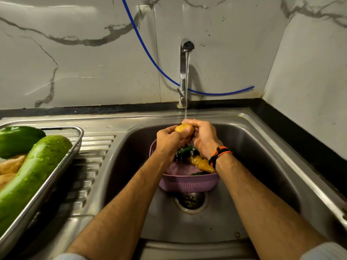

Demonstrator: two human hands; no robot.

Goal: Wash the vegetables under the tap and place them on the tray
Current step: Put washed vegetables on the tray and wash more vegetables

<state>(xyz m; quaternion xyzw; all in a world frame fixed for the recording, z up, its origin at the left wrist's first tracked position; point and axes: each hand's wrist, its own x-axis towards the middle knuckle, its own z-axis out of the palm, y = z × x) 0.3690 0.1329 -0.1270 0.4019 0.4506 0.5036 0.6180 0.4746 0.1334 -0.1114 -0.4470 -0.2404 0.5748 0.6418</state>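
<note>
A yellow potato (pixel 183 128) is held between my left hand (pixel 169 142) and my right hand (pixel 203 138) under the water running from the chrome tap (pixel 185 72). Both hands are closed around it above a purple plastic basket (pixel 187 182) standing in the steel sink (pixel 253 166). In the basket lie a wet yellowish vegetable (pixel 203 164) and some dark green ones (pixel 185 151), partly hidden by my hands. A steel tray (pixel 56 166) on the drainboard at left holds a long green gourd (pixel 32 175), a green pepper (pixel 16 140) and pale potatoes (pixel 11 166).
A blue hose (pixel 150 55) hangs along the marbled wall behind the tap. The sink drain (pixel 190 200) lies just in front of the basket. The ribbed drainboard (pixel 90 156) runs between tray and basin. A black counter edge (pixel 300 137) borders the sink at right.
</note>
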